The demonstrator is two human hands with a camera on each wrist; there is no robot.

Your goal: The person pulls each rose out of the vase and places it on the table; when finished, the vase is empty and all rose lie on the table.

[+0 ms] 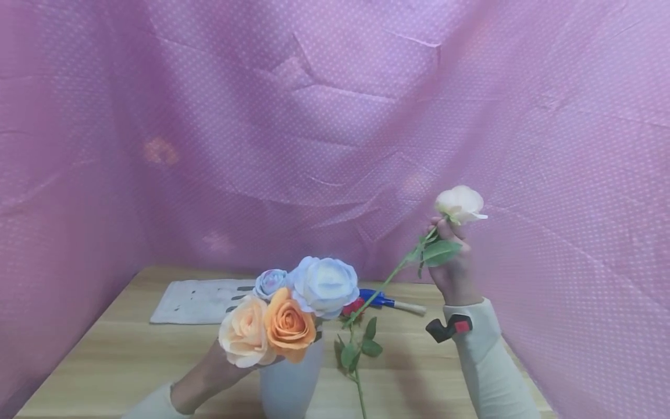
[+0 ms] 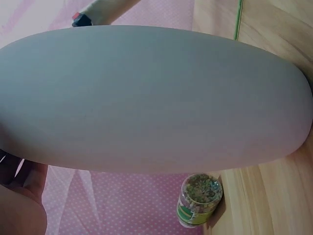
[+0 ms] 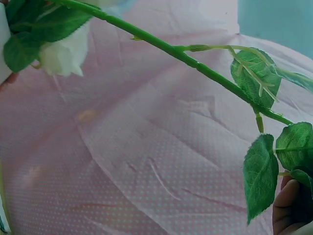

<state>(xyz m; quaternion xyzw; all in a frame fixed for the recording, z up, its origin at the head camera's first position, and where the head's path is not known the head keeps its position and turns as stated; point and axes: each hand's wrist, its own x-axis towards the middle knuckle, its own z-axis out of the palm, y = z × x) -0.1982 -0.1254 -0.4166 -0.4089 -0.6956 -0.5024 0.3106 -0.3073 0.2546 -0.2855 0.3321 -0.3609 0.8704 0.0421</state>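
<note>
My right hand [image 1: 454, 273] pinches a white artificial rose [image 1: 460, 202] by its green stem, just under the bloom, raised over the right side of the table. The stem slants down to the left, its lower end overlapping a red rose [image 1: 352, 306] in the head view. With my left hand [image 1: 217, 368] I grip the pale vase [image 1: 290, 381] near its top, fingers mostly hidden behind the flowers. In the vase stand an orange rose [image 1: 289, 327], a peach rose [image 1: 245, 333], a large light blue rose [image 1: 328, 286] and a smaller blue one [image 1: 270, 283].
A white cloth [image 1: 196, 302] lies at the back left of the wooden table [image 1: 120, 361]. Behind the vase is a blue tool with a pale handle [image 1: 410, 307]. The left wrist view shows a clear jar of coloured granules [image 2: 200, 200]. Pink dotted fabric surrounds the table.
</note>
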